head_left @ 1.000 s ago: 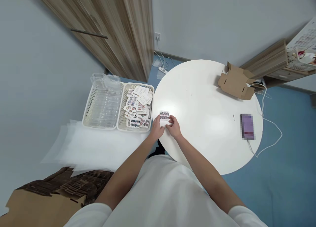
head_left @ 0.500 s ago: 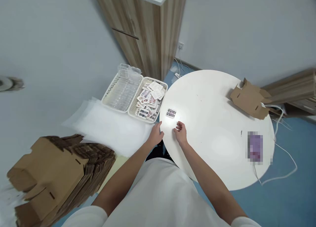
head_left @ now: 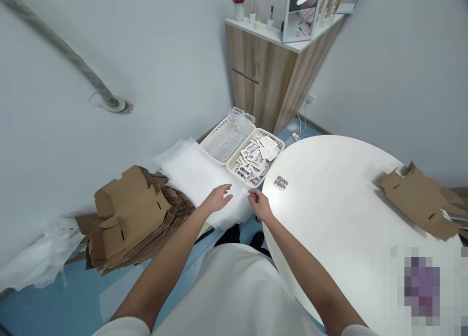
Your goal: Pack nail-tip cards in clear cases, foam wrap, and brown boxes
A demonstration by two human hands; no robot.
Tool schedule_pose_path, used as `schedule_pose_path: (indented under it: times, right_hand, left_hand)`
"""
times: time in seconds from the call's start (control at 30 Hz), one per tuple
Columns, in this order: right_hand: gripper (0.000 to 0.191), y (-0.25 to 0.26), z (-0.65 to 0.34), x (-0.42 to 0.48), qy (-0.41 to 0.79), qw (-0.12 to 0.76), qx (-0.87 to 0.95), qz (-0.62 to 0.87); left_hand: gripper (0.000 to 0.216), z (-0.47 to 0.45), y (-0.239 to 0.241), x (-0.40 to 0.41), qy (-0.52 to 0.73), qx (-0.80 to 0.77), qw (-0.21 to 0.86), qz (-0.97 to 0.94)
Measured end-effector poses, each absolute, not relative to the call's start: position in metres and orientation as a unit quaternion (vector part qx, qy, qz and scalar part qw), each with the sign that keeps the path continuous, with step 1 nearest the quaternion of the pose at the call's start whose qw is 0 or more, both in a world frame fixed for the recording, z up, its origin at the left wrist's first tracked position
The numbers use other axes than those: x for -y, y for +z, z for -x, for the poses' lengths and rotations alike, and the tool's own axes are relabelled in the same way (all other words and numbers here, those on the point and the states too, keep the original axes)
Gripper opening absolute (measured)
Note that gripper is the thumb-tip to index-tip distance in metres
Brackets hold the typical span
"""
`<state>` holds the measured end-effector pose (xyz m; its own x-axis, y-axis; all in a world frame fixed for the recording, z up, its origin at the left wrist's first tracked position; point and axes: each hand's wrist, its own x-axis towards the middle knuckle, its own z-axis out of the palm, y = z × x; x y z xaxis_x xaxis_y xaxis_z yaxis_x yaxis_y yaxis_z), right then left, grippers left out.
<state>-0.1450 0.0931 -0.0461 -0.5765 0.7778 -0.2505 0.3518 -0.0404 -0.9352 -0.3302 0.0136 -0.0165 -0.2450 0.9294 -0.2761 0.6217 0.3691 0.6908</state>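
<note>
My left hand [head_left: 218, 198] hovers over a stack of thin white translucent sheets [head_left: 197, 170], its thumb and fingers apart and nothing in it. Between the sheets and the round table's left edge is my right hand [head_left: 260, 204], fingers loosely curled, with no object visible in it. A small card of dark, patterned press-on nails [head_left: 281, 183] lies on the white table [head_left: 340, 194], just beyond my right hand. Past both hands, a white basket [head_left: 263, 181] holds many similar cards, some face down. Beside it, another basket [head_left: 209, 153] contains clear plastic pieces.
Flattened brown cardboard boxes [head_left: 135, 214] are piled at the left. One partly folded cardboard box [head_left: 420, 199] rests on the table's right side, near a blurred purple item [head_left: 424, 285]. A wooden cabinet [head_left: 263, 68] stands in the corner, with a power strip [head_left: 295, 136] on the floor.
The view has swung left and up. Both hands have shifted left, away from the nail card, the left one now over the white sheets. The card stays on the table.
</note>
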Motion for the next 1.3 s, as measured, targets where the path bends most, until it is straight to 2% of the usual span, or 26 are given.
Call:
schedule_pose_path:
  times: [0.27,0.53,0.67,0.83,1.07,1.3]
  right_hand:
    - [0.031,-0.031,0.253,-0.138,0.493,0.147,0.765,0.387]
    - [0.037,-0.037,0.341,-0.175,0.415,0.102,0.826,0.368]
    - [0.03,-0.047,0.377,-0.184,0.382,0.039,0.844,0.375]
    - [0.029,-0.057,0.393,-0.189,0.344,-0.026,0.834,0.432]
    - [0.026,-0.07,0.407,-0.194,0.313,-0.033,0.818,0.481]
    - [0.023,-0.074,0.408,-0.193,0.306,-0.027,0.833,0.461]
  left_hand:
    - [0.047,0.44,-0.004,-0.07,0.152,-0.799,0.262,-0.52]
    - [0.05,0.503,-0.028,-0.123,0.04,-0.836,0.177,-0.518]
    - [0.05,0.522,-0.039,-0.135,0.012,-0.844,0.207,-0.495]
    - [0.047,0.528,-0.042,-0.139,0.012,-0.838,0.234,-0.493]
    - [0.044,0.532,-0.041,-0.148,0.049,-0.842,0.266,-0.467]
    - [0.042,0.533,-0.041,-0.144,0.103,-0.832,0.274,-0.472]
